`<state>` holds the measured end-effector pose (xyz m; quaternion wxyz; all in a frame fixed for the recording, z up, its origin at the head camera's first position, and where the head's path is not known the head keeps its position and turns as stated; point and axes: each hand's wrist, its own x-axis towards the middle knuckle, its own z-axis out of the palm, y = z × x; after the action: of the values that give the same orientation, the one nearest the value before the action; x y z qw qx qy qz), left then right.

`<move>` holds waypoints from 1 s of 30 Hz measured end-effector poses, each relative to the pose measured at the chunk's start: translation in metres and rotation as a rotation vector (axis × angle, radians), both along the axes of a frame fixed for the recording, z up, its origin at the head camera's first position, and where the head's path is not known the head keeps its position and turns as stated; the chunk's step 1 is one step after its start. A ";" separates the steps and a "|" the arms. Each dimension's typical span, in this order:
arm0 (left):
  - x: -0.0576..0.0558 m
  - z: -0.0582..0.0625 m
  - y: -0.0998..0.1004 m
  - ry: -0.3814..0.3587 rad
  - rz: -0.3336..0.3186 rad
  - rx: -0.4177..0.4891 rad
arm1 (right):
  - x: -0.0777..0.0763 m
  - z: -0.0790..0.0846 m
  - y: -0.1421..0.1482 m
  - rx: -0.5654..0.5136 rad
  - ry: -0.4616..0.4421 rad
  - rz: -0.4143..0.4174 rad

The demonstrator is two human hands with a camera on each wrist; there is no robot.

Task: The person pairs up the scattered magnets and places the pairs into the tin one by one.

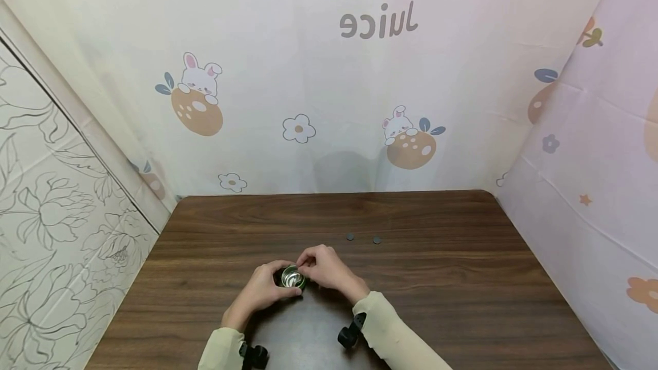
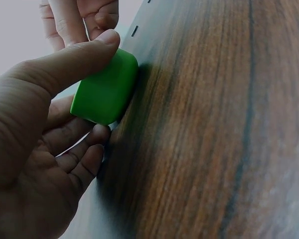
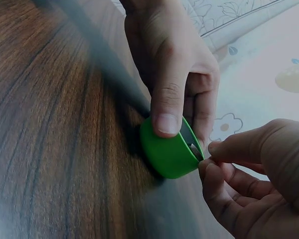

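A small round green cup (image 3: 172, 157) with a shiny metallic inside (image 1: 292, 277) stands near the middle of the table. My left hand (image 1: 264, 287) grips it from the left, thumb on the near side and fingers round the far side. In the left wrist view the green wall (image 2: 107, 89) shows below the thumb. My right hand (image 1: 326, 269) is at the opposite rim, its thumb and index fingertips (image 3: 214, 172) brought together there; I cannot tell what lies between them. A greyish piece (image 3: 195, 151) shows just inside the rim.
Two small dark discs (image 1: 350, 237) (image 1: 377, 240) lie on the brown wooden table (image 1: 437, 278), beyond and right of the hands. A printed curtain (image 1: 308, 73) hangs behind the table, and more patterned cloth hangs along both sides.
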<state>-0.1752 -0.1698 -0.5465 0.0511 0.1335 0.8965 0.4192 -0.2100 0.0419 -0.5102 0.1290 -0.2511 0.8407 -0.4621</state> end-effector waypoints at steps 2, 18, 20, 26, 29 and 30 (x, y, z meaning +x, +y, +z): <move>0.000 0.000 0.000 0.006 0.002 0.002 | -0.001 0.000 0.003 0.007 -0.001 -0.003; 0.002 -0.002 0.000 0.070 0.009 -0.024 | -0.006 -0.001 0.034 0.041 0.019 -0.029; 0.002 -0.002 0.001 0.069 0.009 -0.022 | -0.006 0.001 0.040 0.044 0.022 -0.034; 0.003 -0.001 0.000 0.082 0.014 -0.014 | -0.007 0.006 0.059 0.077 0.035 -0.062; 0.003 -0.001 0.000 0.058 0.021 0.000 | -0.008 0.010 0.069 0.088 0.039 -0.075; 0.004 -0.001 0.000 0.048 0.023 0.005 | -0.008 0.011 0.072 0.091 0.042 -0.080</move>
<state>-0.1716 -0.1701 -0.5477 0.0243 0.1333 0.8979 0.4188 -0.2182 0.1140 -0.4994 0.1043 -0.2209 0.8727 -0.4227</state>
